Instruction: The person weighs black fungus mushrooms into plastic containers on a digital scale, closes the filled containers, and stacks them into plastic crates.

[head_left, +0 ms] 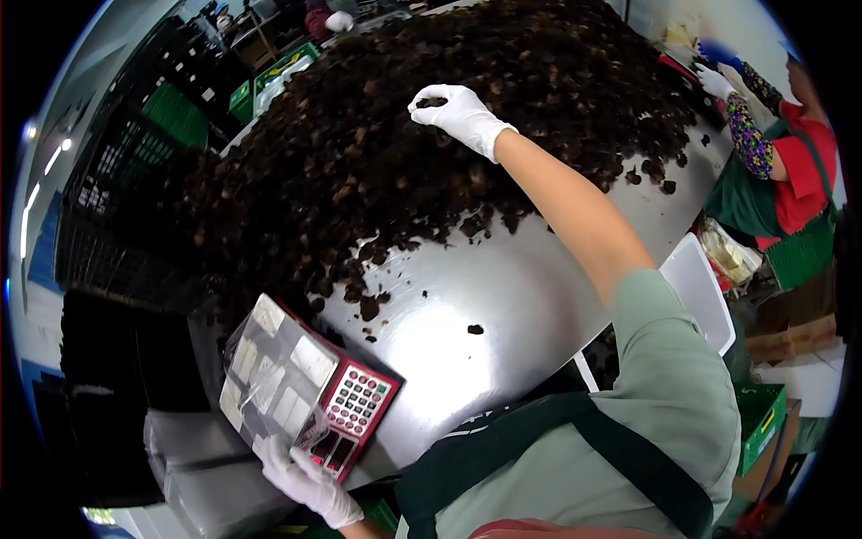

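Note:
My right hand (458,119), in a white glove, reaches over a big heap of dark, leathery pieces that look like wood ear mushrooms (377,171). Its thumb and fingertips curl together into a ring. Dark pieces show through that ring, but I cannot make out what the fingers grip. Low on the left, my left hand (310,485), also gloved, has its fingers closed at the near edge of a crinkled clear plastic bag (269,386). This bag lies across the pan of a red scale (359,404), over pale patches. The scale's keypad faces me.
The heap covers much of a shiny metal table (458,296). Black crates (99,216) stand along the left, above clear plastic sheets or bags (197,458). A white tub (696,292) is beside my right arm. A co-worker in red (804,171) works at the right edge.

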{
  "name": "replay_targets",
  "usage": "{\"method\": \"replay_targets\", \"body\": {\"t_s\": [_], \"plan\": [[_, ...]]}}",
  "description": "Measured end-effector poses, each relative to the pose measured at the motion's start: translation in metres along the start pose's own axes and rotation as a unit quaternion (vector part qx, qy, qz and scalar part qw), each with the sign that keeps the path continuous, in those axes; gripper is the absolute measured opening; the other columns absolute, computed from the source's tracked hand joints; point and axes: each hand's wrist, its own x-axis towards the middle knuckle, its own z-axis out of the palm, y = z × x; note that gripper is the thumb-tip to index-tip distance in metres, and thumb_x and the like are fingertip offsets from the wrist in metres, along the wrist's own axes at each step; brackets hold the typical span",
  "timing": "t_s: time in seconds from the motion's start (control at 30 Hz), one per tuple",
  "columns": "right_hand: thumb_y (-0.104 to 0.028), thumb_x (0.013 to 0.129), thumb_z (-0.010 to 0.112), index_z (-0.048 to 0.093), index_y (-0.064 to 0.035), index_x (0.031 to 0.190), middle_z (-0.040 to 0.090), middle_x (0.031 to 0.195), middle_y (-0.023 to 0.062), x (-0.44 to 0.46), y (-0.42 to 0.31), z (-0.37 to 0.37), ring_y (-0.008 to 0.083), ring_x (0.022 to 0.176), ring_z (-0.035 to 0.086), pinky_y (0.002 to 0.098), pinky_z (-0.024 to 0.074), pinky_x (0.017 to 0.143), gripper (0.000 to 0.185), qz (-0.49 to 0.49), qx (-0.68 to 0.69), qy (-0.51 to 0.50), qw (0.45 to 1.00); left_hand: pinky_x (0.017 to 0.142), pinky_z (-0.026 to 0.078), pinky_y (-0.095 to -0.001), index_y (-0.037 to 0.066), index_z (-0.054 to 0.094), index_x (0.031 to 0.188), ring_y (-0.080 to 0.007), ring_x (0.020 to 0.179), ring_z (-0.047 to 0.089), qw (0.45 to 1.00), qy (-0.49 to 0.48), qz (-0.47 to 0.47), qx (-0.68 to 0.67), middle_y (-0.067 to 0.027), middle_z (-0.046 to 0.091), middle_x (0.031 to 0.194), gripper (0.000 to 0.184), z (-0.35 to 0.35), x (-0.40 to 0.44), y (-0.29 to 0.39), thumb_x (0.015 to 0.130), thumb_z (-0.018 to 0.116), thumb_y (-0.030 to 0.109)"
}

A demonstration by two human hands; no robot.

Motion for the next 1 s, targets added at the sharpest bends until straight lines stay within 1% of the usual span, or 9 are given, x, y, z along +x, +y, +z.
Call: {"method": "replay_targets", "body": {"t_s": [0.17, 0.4, 0.5, 0.6, 0.67, 0.73, 0.83, 0.9, 1.0], "plan": [[-0.02, 0.096, 0.065, 0.072, -0.0097, 0.109, 0.071, 0.105, 0.0017, -0.04, -0.019, 0.07, 0.0106, 0.1, 0.065, 0.0296, 0.0538, 0.081, 0.018, 0.097, 0.254, -0.129, 0.954, 0.11, 0.035, -0.0501, 0.003, 0.066, 0.122, -0.0343, 0.119, 0.058, 1.0, -0.023, -0.01, 0.011, -0.0171, 0.064, 0.124, 0.033, 0.018, -0.003, 0.007, 0.099, 0.055, 0.023], [-0.018, 0.102, 0.059, 0.067, -0.0057, 0.12, 0.072, 0.111, 0.0066, -0.095, -0.046, 0.174, 0.0185, 0.096, 0.071, 0.0299, 0.0608, 0.073, 0.023, 0.153, 0.547, -0.37, 0.735, 0.116, 0.027, -0.0511, 0.01, 0.069, 0.126, -0.0287, 0.124, 0.058, 0.999, -0.022, -0.004, -0.025, -0.0112, 0.066, 0.129, 0.037, 0.022, -0.003, 0.021, 0.091, 0.066, 0.023], [-0.019, 0.094, 0.068, 0.07, -0.0084, 0.11, 0.072, 0.103, 0.0081, -0.125, -0.09, 0.222, 0.0163, 0.089, 0.07, 0.0283, 0.0547, 0.061, 0.019, 0.128, 0.462, -0.379, 0.792, 0.116, 0.027, -0.0514, 0.01, 0.071, 0.12, -0.0277, 0.121, 0.059, 0.999, -0.016, -0.007, -0.049, -0.011, 0.066, 0.127, 0.033, 0.024, -0.003, 0.019, 0.089, 0.07, 0.02], [-0.023, 0.09, 0.072, 0.074, -0.0114, 0.1, 0.071, 0.096, 0.0024, -0.165, -0.131, 0.238, 0.0135, 0.092, 0.067, 0.0316, 0.0569, 0.081, 0.016, 0.115, 0.272, -0.415, 0.86, 0.114, 0.03, -0.0519, 0.007, 0.071, 0.119, -0.0307, 0.118, 0.059, 0.998, -0.02, -0.009, -0.054, -0.0133, 0.067, 0.122, 0.031, 0.022, 0.001, 0.025, 0.089, 0.069, 0.017], [-0.032, 0.083, 0.076, 0.074, -0.0114, 0.103, 0.071, 0.102, 0.0094, -0.172, -0.091, 0.274, 0.0243, 0.094, 0.068, 0.0394, 0.0548, 0.08, 0.029, -0.239, 0.116, -0.395, 0.88, 0.108, 0.036, -0.0513, 0.004, 0.07, 0.119, -0.035, 0.114, 0.059, 0.997, -0.015, 0.014, -0.077, -0.0156, 0.069, 0.118, 0.03, 0.029, -0.001, 0.019, 0.091, 0.066, 0.015], [-0.053, 0.077, 0.074, 0.073, -0.0148, 0.101, 0.069, 0.102, 0.009, -0.185, -0.09, 0.279, 0.0315, 0.098, 0.065, 0.0444, 0.0527, 0.084, 0.045, -0.349, -0.147, -0.448, 0.81, 0.099, 0.043, -0.0483, -0.001, 0.067, 0.116, -0.0373, 0.109, 0.058, 0.992, 0.036, 0.032, -0.116, -0.0178, 0.067, 0.114, 0.027, 0.037, -0.002, 0.017, 0.092, 0.065, 0.01], [-0.065, 0.083, 0.065, 0.063, -0.0165, 0.126, 0.057, 0.134, 0.0094, -0.211, -0.089, 0.284, 0.031, 0.119, 0.055, 0.0519, 0.0467, 0.095, 0.065, -0.38, -0.21, -0.432, 0.791, 0.097, 0.043, -0.0478, -0.007, 0.064, 0.114, -0.0374, 0.108, 0.058, 0.988, 0.1, 0.036, -0.11, -0.02, 0.062, 0.115, 0.025, 0.049, -0.005, 0.012, 0.095, 0.067, 0.009], [-0.066, 0.085, 0.063, 0.062, -0.0137, 0.126, 0.055, 0.136, 0.0093, -0.217, -0.087, 0.28, 0.0304, 0.12, 0.055, 0.05, 0.0456, 0.096, 0.066, -0.469, -0.189, -0.281, 0.816, 0.095, 0.048, -0.0446, -0.005, 0.067, 0.111, -0.0355, 0.106, 0.063, 0.992, 0.073, 0.014, -0.099, -0.0218, 0.067, 0.11, 0.021, 0.048, -0.004, 0.007, 0.094, 0.069, 0.007], [-0.06, 0.083, 0.064, 0.063, -0.012, 0.118, 0.055, 0.125, 0.0093, -0.189, -0.095, 0.234, 0.0288, 0.117, 0.055, 0.0519, 0.0454, 0.096, 0.06, -0.405, -0.169, -0.255, 0.862, 0.09, 0.051, -0.0455, -0.005, 0.067, 0.108, -0.0349, 0.101, 0.065, 0.993, 0.061, 0.087, -0.06, -0.0196, 0.068, 0.106, 0.018, 0.04, 0.006, 0.008, 0.096, 0.068, 0.008]]}}
